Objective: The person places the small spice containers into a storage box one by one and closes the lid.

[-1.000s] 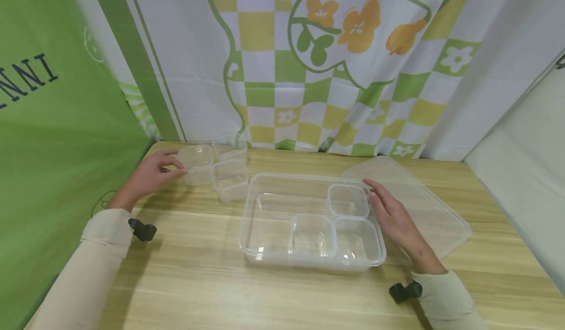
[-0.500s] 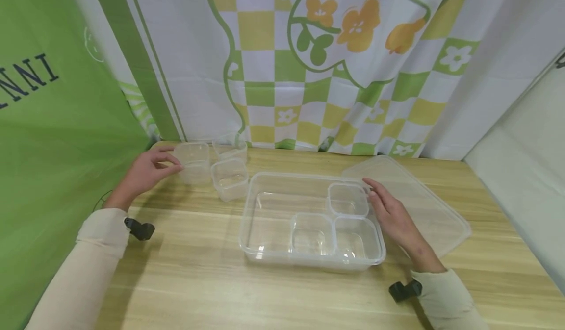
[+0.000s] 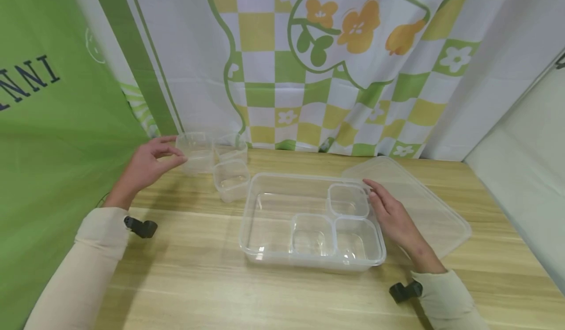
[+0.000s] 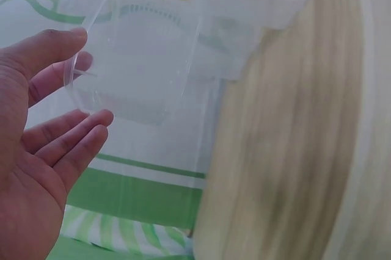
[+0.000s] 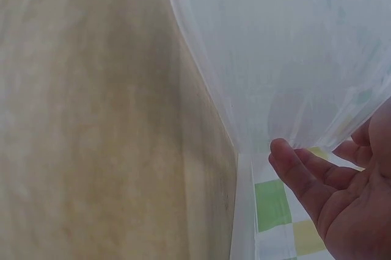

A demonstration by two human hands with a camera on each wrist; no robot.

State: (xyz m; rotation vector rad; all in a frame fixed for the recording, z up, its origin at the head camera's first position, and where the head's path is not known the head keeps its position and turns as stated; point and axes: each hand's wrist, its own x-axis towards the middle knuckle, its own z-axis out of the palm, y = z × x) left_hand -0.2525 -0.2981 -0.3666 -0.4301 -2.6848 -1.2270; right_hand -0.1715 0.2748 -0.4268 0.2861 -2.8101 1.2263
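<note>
At the back left, my left hand [image 3: 150, 165] pinches a small clear plastic container [image 3: 197, 161] by its near rim. In the left wrist view, the thumb and fingertips meet at the rim of that container [image 4: 137, 68], held up with the curtain behind it. My right hand [image 3: 395, 222] rests with relaxed fingers against the right wall of a large clear plastic box [image 3: 271, 222]. Its fingertips touch the box's outside corner in the right wrist view. Inside the box's right half sit three small containers, one at the back [image 3: 347, 202] and two along the front.
Two more small containers, one behind [image 3: 231, 146] and one in front [image 3: 231, 179], stand just right of the held one. A large clear lid [image 3: 430, 207] lies on the wooden table [image 3: 198, 281] behind the right hand. Patterned curtain [image 3: 289, 94] hangs at the table's back edge.
My left hand first shifts slightly left with the small container, then lifts it up and back toward the curtain. The right hand and large box stay put.
</note>
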